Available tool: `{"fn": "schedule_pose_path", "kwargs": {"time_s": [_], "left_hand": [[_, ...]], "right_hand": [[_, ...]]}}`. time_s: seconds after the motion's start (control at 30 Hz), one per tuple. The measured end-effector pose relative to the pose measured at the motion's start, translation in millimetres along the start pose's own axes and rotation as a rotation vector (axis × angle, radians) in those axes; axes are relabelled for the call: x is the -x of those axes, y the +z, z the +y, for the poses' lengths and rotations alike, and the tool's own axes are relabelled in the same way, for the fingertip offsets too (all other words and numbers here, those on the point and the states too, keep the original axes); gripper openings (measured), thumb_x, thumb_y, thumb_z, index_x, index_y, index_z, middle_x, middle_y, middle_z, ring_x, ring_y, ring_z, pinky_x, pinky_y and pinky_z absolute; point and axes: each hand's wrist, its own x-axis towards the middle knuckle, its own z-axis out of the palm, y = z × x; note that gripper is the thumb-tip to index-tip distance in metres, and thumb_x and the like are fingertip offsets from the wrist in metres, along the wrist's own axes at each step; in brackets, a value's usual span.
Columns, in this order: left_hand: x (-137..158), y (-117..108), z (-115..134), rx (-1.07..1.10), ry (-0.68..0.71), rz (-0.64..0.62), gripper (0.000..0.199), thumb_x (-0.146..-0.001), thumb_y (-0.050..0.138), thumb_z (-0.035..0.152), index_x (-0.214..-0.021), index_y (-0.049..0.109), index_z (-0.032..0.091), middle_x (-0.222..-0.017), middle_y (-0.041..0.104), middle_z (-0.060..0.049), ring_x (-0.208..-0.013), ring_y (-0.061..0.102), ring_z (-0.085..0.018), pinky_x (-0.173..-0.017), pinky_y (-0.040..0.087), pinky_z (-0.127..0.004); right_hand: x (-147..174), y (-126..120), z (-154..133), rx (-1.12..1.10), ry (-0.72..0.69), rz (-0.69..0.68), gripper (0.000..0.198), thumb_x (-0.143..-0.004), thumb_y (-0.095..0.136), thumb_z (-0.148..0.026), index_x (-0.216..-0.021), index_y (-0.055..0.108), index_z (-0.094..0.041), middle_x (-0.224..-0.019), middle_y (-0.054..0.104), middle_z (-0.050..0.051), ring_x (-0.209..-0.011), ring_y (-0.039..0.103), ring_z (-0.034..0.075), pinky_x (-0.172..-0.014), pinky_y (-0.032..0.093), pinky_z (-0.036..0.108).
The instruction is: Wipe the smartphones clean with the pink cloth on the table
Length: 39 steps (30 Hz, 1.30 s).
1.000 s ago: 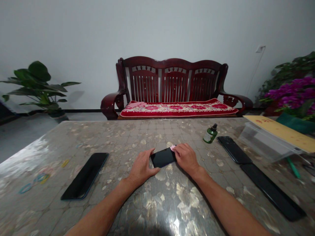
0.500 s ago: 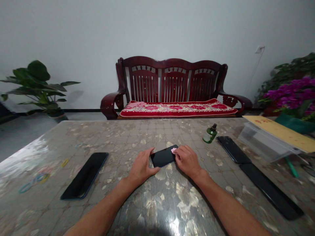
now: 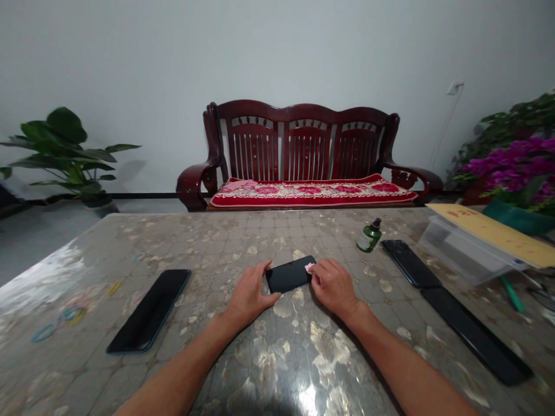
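A black smartphone (image 3: 287, 275) lies screen up on the patterned tabletop (image 3: 277, 346), turned sideways between my hands. My left hand (image 3: 251, 289) grips its left end, thumb at the near edge and fingers at the far edge. Over the right end of the screen, my right hand (image 3: 333, 284) pinches a small pink cloth (image 3: 309, 268) that touches the glass. Most of the cloth is hidden under my fingers.
On the left lies another smartphone (image 3: 150, 312), with coloured rubber bands (image 3: 71, 315) beside it. To the right are a green spray bottle (image 3: 369, 236), two more phones (image 3: 410, 263) end to end, and a clear plastic box (image 3: 470, 251) under a yellow envelope (image 3: 494, 228).
My right hand and the pink cloth have shifted very slightly to the right on the screen. My left hand keeps its hold on the phone.
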Motion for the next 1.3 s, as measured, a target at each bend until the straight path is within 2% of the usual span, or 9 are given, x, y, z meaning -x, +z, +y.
{"fn": "schedule_pose_path", "kwargs": {"time_s": [0.1, 0.33, 0.57, 0.63, 0.8, 1.1, 1.3], "left_hand": [[-0.1, 0.0, 0.1, -0.003, -0.003, -0.003, 0.076, -0.065, 0.078, 0.025, -0.135, 0.049, 0.019, -0.118, 0.067, -0.011, -0.108, 0.061, -0.031, -0.097, 0.049, -0.047], [0.0, 0.3, 0.1, 0.019, -0.002, 0.006, 0.076, -0.065, 0.079, 0.025, -0.135, 0.05, 0.019, -0.119, 0.067, -0.01, -0.108, 0.061, -0.031, -0.097, 0.05, -0.047], [-1.4, -3.2, 4.8, 0.03, -0.033, -0.024, 0.079, -0.064, 0.079, 0.025, -0.136, 0.048, 0.016, -0.121, 0.066, -0.011, -0.111, 0.06, -0.031, -0.099, 0.049, -0.046], [-1.4, -3.2, 4.9, 0.036, -0.037, -0.02, 0.079, -0.063, 0.079, 0.024, -0.136, 0.048, 0.017, -0.119, 0.066, -0.011, -0.11, 0.06, -0.031, -0.099, 0.049, -0.046], [-1.3, -2.7, 4.3, 0.048, -0.03, -0.006, 0.078, -0.063, 0.078, 0.023, -0.135, 0.049, 0.019, -0.117, 0.067, -0.009, -0.107, 0.061, -0.029, -0.096, 0.049, -0.043], [-4.8, -6.2, 5.9, 0.074, -0.093, -0.066, 0.079, -0.065, 0.077, 0.02, -0.138, 0.046, 0.016, -0.123, 0.066, -0.012, -0.111, 0.061, -0.029, -0.098, 0.049, -0.044], [-7.9, -7.9, 4.2, 0.092, -0.106, -0.091, 0.075, -0.067, 0.077, 0.019, -0.136, 0.048, 0.016, -0.126, 0.065, -0.013, -0.11, 0.063, -0.029, -0.098, 0.049, -0.044]], "right_hand": [[0.8, -0.2, -1.9, 0.001, 0.009, 0.005, 0.018, -0.083, 0.056, -0.008, -0.086, 0.068, -0.021, -0.083, 0.064, 0.006, -0.081, 0.055, 0.021, -0.073, 0.04, 0.032], [1.9, 2.4, -27.2, -0.12, -0.162, -0.054, 0.017, -0.088, 0.055, -0.011, -0.092, 0.068, -0.022, -0.083, 0.065, 0.003, -0.08, 0.055, 0.019, -0.074, 0.039, 0.03], [-1.6, 2.6, 0.2, -0.005, 0.015, 0.009, 0.017, -0.084, 0.059, -0.008, -0.089, 0.07, -0.021, -0.084, 0.066, 0.005, -0.082, 0.056, 0.02, -0.074, 0.039, 0.03], [-3.3, 3.9, -3.1, -0.038, -0.007, 0.003, 0.016, -0.086, 0.059, -0.009, -0.089, 0.07, -0.02, -0.084, 0.066, 0.005, -0.083, 0.056, 0.02, -0.075, 0.04, 0.03], [-6.9, 7.8, -21.3, -0.181, -0.163, -0.069, 0.018, -0.091, 0.055, -0.012, -0.095, 0.07, -0.022, -0.086, 0.067, 0.003, -0.083, 0.056, 0.019, -0.078, 0.041, 0.029], [-13.4, 10.3, 9.7, -0.047, 0.062, -0.031, 0.021, -0.088, 0.057, -0.009, -0.093, 0.072, -0.023, -0.088, 0.069, 0.004, -0.087, 0.058, 0.02, -0.079, 0.042, 0.029], [-14.2, 8.1, -11.3, -0.19, -0.062, -0.119, 0.02, -0.093, 0.055, -0.014, -0.096, 0.072, -0.023, -0.089, 0.069, 0.003, -0.086, 0.059, 0.018, -0.079, 0.043, 0.027]]}}
